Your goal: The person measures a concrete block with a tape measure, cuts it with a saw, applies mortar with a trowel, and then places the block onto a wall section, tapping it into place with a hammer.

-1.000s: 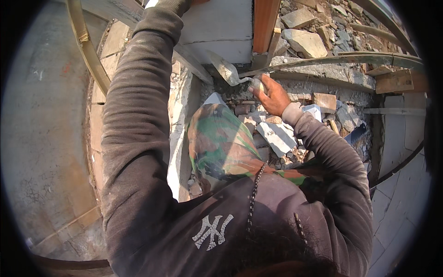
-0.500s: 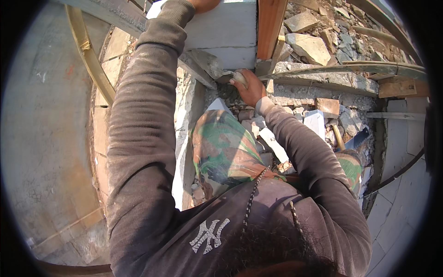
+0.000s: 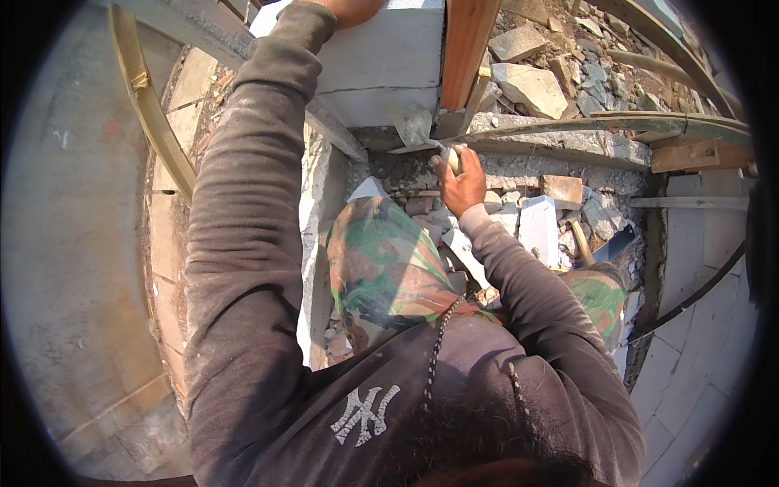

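Head view: reddish post point(image 3: 468, 53) stands beside trowel point(image 3: 415, 127).

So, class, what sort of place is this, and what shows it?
Probably a building site: there is a pale block wall, broken stone rubble, and a trowel in the person's right hand.

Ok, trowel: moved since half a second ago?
Yes. Judged against the reddish wooden post, the trowel has shifted to the right, so its blade is now closer to the post's lower end.
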`<state>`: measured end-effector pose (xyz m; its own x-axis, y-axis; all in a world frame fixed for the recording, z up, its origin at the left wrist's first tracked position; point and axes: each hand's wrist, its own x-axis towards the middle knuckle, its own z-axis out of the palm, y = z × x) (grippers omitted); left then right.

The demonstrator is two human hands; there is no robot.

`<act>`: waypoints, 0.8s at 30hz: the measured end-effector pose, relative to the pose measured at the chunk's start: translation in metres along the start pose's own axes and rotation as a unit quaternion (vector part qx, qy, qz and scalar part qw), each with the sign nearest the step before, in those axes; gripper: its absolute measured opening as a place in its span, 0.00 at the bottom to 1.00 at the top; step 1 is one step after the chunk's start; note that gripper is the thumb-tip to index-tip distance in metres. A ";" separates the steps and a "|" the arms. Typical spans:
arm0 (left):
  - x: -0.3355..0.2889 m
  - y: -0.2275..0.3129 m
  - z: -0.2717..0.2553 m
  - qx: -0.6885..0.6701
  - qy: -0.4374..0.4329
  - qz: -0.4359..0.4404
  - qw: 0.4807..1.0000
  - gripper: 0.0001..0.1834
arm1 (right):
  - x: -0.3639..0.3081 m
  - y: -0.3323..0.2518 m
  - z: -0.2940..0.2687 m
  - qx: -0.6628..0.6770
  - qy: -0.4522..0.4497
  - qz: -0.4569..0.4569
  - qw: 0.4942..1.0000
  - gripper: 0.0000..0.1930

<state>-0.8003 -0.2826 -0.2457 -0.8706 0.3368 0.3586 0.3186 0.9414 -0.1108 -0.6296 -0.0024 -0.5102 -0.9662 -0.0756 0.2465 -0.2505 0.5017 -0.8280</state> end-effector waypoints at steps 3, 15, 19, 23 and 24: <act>0.001 0.004 -0.006 0.042 -0.053 0.011 0.998 0.14 | -0.004 0.003 -0.006 0.021 -0.001 0.018 1.000 0.19; -0.001 0.023 -0.025 -0.092 -0.046 -0.132 0.986 0.21 | -0.034 -0.014 -0.026 0.200 -0.025 0.175 0.964 0.17; -0.006 0.031 -0.035 -0.079 -0.044 -0.131 0.987 0.23 | -0.040 -0.036 -0.031 0.211 -0.035 0.193 0.957 0.13; -0.007 0.034 -0.038 -0.104 -0.014 -0.161 0.981 0.23 | -0.045 -0.070 -0.047 0.248 -0.161 0.287 0.911 0.17; -0.006 0.034 -0.037 -0.105 -0.024 -0.154 0.982 0.23 | -0.043 -0.078 -0.055 0.251 -0.185 0.303 0.901 0.17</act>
<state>-0.7704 -0.2533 -0.2172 -0.9530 0.0429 0.2998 0.1038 0.9762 0.1903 -0.5658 0.0092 -0.4289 -0.8656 -0.2481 -0.4349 0.4232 0.1019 -0.9003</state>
